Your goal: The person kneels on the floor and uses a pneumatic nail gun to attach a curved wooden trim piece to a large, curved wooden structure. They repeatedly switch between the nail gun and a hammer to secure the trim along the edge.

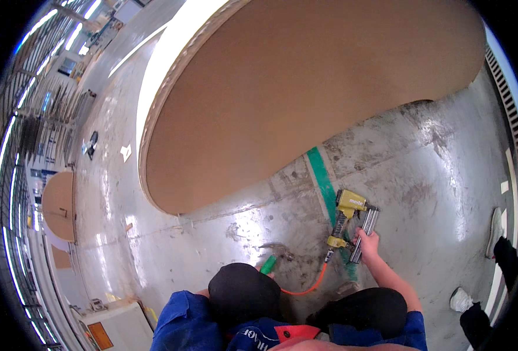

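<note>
The yellow nail gun (348,219) lies on the concrete floor (422,175), long axis pointing away, right hand (368,240) fingers clamped on its magazine, left hand hidden.

board: big brown sheet (305,82), leaning, pale rounded edge
floor: grey concrete (434,169), scuffed, shiny patches
tape: green strip (322,178) on floor
second board: small brown panel (59,205), far left
cabinet: pale box (115,327), lower left
</note>
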`<state>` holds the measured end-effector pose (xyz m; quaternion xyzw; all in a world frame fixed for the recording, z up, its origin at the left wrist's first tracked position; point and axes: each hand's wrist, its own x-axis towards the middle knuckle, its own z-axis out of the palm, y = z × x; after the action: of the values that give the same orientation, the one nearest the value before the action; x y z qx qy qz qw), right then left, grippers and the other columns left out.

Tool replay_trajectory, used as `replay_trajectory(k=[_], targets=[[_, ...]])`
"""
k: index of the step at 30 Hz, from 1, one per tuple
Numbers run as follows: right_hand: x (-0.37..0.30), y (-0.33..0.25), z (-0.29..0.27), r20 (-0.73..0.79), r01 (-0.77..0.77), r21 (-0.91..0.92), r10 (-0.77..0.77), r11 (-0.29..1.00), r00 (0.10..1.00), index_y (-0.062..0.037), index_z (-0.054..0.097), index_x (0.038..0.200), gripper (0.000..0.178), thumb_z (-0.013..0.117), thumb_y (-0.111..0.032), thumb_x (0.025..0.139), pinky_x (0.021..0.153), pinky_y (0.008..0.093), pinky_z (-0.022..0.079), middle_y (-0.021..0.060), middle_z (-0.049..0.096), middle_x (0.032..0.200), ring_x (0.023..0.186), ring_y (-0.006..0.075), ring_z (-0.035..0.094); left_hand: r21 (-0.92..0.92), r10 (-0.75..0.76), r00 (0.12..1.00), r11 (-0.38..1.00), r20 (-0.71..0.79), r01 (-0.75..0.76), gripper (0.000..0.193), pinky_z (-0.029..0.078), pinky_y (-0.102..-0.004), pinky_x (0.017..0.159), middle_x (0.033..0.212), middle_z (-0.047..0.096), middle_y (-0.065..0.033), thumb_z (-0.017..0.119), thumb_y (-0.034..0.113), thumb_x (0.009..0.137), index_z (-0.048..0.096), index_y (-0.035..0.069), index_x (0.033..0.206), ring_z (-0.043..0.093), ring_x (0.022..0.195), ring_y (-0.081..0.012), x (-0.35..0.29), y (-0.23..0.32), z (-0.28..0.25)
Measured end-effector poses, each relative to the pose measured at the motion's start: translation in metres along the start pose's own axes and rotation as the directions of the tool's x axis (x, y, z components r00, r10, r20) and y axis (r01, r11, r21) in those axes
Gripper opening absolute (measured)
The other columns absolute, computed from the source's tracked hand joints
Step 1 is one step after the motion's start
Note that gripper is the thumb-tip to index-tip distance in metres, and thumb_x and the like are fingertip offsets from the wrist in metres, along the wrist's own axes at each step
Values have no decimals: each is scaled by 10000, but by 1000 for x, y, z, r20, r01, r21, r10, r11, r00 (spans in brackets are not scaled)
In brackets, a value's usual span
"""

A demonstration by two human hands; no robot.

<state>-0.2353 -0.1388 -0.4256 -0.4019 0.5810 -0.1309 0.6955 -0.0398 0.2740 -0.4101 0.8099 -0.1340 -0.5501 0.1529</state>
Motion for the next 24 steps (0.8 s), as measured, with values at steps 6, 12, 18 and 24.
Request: replay_trajectory(k=[6,12,18,24], targets=[[-5,-2,0,37,14,-30,-13,999,999,-18,622,864,132,646,-148,858,533,292,490,44,598,723,566,150,584,-107,33,999,994,41,-29,508,530,-338,643,680,673,-62,724,534,830,668,54,989,683,657,-181,-18,29,-11],[-2,-8,0,30,5,-19,-4,1000,1000,-22,613,876,119,637,-134,844,517,291,485,41,581,705,550,152,565,-162,83,996,984,41,-76,509,536,-345,674,723,686,-82,728,515,827,668,52,1030,691,686,-200,-17,38,-18],[-40,-2,-13,-44,110,-144,-117,983,992,-27,571,799,109,635,-113,821,479,309,473,49,566,664,513,162,553,190,292,938,948,-188,-257,525,534,-406,822,975,697,-185,739,397,809,633,42,1182,688,887,-333,-8,55,-45],[-109,-75,5,69,292,-139,-285,946,956,-15,558,728,145,639,-95,817,474,312,451,60,563,600,499,166,560,263,720,624,693,-303,-672,551,498,-405,936,1199,618,-189,743,376,826,612,82,1273,609,1116,-336,-28,153,-114]])
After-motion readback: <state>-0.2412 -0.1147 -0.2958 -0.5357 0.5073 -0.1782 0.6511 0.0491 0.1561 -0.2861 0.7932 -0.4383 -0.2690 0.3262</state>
